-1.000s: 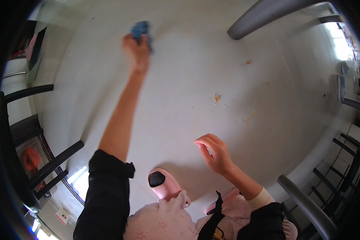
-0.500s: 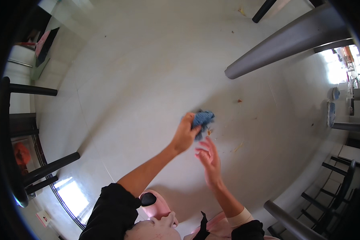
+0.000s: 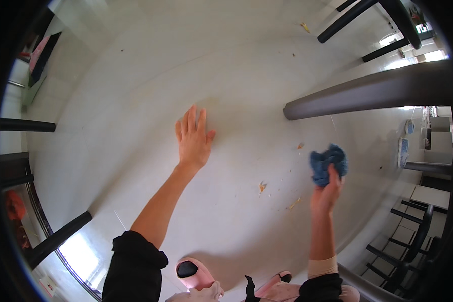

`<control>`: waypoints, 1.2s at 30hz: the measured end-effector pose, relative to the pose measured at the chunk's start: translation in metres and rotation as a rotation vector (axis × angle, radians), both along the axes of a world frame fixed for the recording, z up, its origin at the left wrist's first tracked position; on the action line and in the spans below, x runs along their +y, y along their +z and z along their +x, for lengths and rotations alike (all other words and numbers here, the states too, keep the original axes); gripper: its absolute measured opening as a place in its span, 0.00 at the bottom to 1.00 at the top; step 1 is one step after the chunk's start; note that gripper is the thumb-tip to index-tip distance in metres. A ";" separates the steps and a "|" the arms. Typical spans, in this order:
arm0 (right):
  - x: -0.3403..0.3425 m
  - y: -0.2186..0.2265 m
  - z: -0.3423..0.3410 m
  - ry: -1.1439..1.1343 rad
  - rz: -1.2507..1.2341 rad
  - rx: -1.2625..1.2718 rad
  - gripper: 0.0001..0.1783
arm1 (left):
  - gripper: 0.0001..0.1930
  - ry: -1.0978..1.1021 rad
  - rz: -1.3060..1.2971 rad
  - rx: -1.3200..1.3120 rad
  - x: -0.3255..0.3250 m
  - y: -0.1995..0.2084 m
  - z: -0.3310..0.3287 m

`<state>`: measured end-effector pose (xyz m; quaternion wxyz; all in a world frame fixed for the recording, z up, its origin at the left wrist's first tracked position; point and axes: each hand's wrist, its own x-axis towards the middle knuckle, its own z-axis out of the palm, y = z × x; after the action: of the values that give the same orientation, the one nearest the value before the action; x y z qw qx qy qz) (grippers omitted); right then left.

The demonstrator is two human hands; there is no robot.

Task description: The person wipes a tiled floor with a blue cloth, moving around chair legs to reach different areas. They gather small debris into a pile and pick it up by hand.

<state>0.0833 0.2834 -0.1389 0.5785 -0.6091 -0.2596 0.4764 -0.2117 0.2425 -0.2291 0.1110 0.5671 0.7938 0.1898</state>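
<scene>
On the pale card (image 3: 48, 286) at the lower left, a small red mark is visible, but it is too small for reading. The cloth (image 3: 332, 153) is in the right hand (image 3: 325, 197), which is closed around its lower part; the thumb lies upon the near side, and the rest of the fabric stands out beyond the fingers, away from the person. This cloth is blue, crumpled into a loose bunch, with a rough, folded surface (its edges are a little blurred). Whether it touches the floor (image 3: 136, 151) just now, I cannot tell.

The left hand (image 3: 192, 146) is open, with its back turned up and its fingers stretched and slightly spread over the floor; I see nothing in its hold. It is well apart from the cloth, and whether its fingertips press on the floor is not clear.

Between the two hands, nearer to the person, lies an orange-brown scrap (image 3: 262, 187), with tiny pale crumbs near it. A yellowish scrap (image 3: 294, 203) is to the left of the right wrist, and a small reddish-brown scrap (image 3: 300, 146) lies just left of the cloth. Beyond the cloth, a thick grey-brown leg (image 3: 372, 90) reaches in from the right.
</scene>
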 end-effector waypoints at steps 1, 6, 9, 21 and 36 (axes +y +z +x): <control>0.015 -0.005 0.009 -0.034 0.022 -0.108 0.15 | 0.28 0.019 -0.118 0.072 -0.003 0.002 0.001; 0.134 -0.017 0.093 -0.130 0.159 -0.515 0.17 | 0.30 0.015 -0.257 0.144 0.000 0.011 0.014; 0.199 -0.026 0.091 -0.157 0.109 -0.842 0.24 | 0.30 0.018 -0.319 0.169 0.003 0.016 0.015; 0.321 -0.101 0.055 0.554 -0.342 -1.446 0.26 | 0.32 0.038 -0.314 0.148 0.003 0.017 0.014; 0.319 -0.090 -0.079 1.380 0.531 -0.820 0.22 | 0.32 0.036 -0.273 0.154 0.008 0.014 0.014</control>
<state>0.0039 0.6028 -0.2288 0.1420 -0.2825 -0.8661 0.3872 -0.1973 0.2510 -0.2149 0.1225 0.5452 0.8284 0.0379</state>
